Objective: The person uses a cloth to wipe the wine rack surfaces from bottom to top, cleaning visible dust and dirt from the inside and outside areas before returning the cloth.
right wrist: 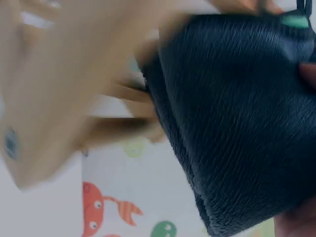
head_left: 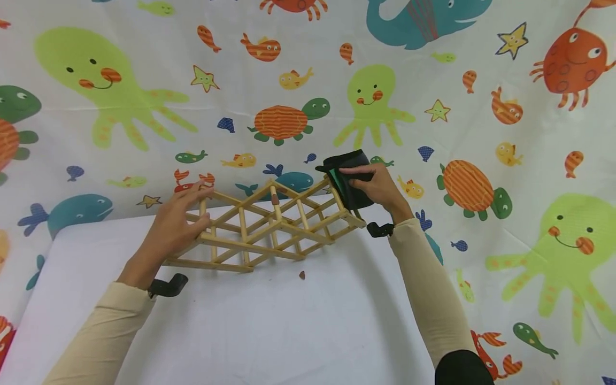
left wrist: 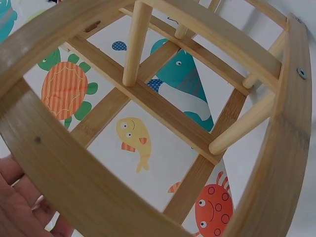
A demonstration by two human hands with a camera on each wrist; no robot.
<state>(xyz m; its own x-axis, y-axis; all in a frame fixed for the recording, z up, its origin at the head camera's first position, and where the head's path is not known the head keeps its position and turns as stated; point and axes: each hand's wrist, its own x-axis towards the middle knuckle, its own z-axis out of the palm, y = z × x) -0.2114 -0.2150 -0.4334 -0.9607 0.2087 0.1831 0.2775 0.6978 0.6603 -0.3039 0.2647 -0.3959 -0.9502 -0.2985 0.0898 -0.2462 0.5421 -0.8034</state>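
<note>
A folding lattice rack of light wooden slats and round dowels spans the middle of the head view, tilted over the white table. At its left end my left hand grips the frame, thumb in front; in the left wrist view the fingers show behind a slat. My right hand pinches a folded dark cloth with a green inner side at the rack's right end. Close up, the fluffy cloth fills much of the right wrist view, beside blurred slats, and hides part of the rack there.
A small brown chip lies on the white table in front of the rack. Behind hangs a curtain printed with sea animals, coming down to the table's back edge. A black rounded thing shows at the bottom right.
</note>
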